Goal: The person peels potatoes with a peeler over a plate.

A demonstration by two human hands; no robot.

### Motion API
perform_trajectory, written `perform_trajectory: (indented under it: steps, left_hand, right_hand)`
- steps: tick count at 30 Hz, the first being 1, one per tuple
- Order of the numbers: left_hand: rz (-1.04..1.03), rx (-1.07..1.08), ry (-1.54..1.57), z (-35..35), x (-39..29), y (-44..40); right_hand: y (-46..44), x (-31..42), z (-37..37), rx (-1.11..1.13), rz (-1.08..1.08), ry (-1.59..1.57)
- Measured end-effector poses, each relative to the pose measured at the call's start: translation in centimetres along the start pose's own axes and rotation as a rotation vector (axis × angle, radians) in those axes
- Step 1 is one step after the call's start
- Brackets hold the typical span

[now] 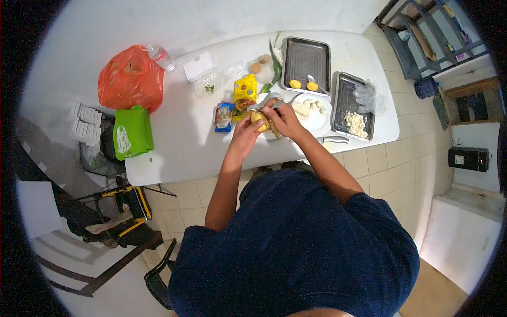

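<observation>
My left hand (245,136) holds a yellow potato (260,122), partly hidden by the fingers. Close beside it, my right hand (284,120) has its fingers wrapped round something at the potato's upper side, too small to name. Under the hands is a pale plate or bowl, mostly covered. To the right, a white plate (318,127) bears pale pieces. Two yellow potatoes (295,84) and a spoon (310,78) lie in the dark tray (306,53) behind. Yellow packets (245,91) and a blue packet (224,117) lie left of my hands.
Another dark tray (341,100) holds pale crumbled food (356,124) and clear plastic. A knife (336,140) lies near the front edge. Eggs (256,67), green leaves (275,77), a white box (199,67), a bottle (161,57), a red bag (130,79) and a green bag (133,133) are further left.
</observation>
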State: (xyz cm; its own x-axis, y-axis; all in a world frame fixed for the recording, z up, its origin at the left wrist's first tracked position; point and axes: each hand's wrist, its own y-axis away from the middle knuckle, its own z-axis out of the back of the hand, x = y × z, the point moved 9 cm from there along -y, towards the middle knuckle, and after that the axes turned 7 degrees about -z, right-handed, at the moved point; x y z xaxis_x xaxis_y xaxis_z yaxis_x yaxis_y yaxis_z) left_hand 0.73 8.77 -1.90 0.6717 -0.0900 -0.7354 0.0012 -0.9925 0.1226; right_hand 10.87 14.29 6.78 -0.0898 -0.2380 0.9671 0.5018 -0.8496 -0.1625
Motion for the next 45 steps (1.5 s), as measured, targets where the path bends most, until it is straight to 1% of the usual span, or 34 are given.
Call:
perform_trajectory:
  steps: [2, 3, 5, 8, 11, 14, 17, 20, 23, 29, 32, 35, 38, 42, 45]
  left_hand:
    - [-0.007, 0.006, 0.055, 0.1, -0.1, -0.3]
    - [-0.024, 0.015, 0.046, 0.6, -1.4, -1.0]
    - [-0.007, -0.002, 0.105, 0.3, -0.9, 0.0]
    - [-0.010, 0.024, 0.005, 0.6, -1.2, 0.1]
    - [0.011, 0.079, -0.046, 0.0, -1.2, -0.5]
    - [-0.016, 0.069, 0.029, -0.6, -1.3, -0.5]
    - [-0.028, 0.046, 0.045, -0.1, -1.3, -0.4]
    - [-0.047, 0.066, 0.006, -1.3, -2.3, 0.0]
    - [0.006, 0.161, -0.115, -0.9, -1.3, -0.3]
    - [-0.001, 0.114, -0.006, -1.1, -1.4, -0.1]
    - [0.010, 0.144, -0.031, -1.7, -1.6, 0.2]
    - [0.013, 0.181, -0.096, -1.5, -1.1, 0.1]
    - [-0.002, 0.134, -0.043, -1.4, -0.6, 0.2]
    - [0.007, 0.148, 0.074, -0.7, -0.2, 0.1]
    - [0.034, 0.151, 0.115, -0.9, -0.4, 0.5]
  right_hand:
    - [-0.1, 0.3, 0.2, -0.016, 0.013, 0.024]
    - [-1.1, 0.3, -0.1, -0.027, 0.059, 0.016]
    - [0.1, 0.4, 0.5, -0.024, 0.063, 0.038]
    - [0.2, 0.2, 0.6, -0.044, 0.040, -0.017]
    - [-0.4, 1.4, 0.1, -0.028, 0.100, -0.003]
    - [-0.8, -0.4, 0.2, -0.013, 0.016, 0.023]
    - [-0.6, -0.3, 0.5, 0.010, 0.027, 0.021]
    - [-0.3, -0.3, 1.1, -0.038, 0.063, -0.001]
    - [-0.5, -1.4, 0.4, 0.004, -0.032, -0.032]
    - [-0.5, -1.4, 0.8, 0.003, 0.004, 0.001]
    - [-0.3, -1.0, 1.2, 0.012, 0.008, -0.009]
    - [-0.3, -1.7, 0.6, 0.046, -0.059, -0.025]
    - [-0.5, -0.8, 0.5, 0.025, -0.029, 0.026]
    - [-0.4, -1.9, 1.6, -0.020, 0.015, 0.073]
    - [-0.3, -4.0, 2.5, -0.031, -0.071, -0.144]
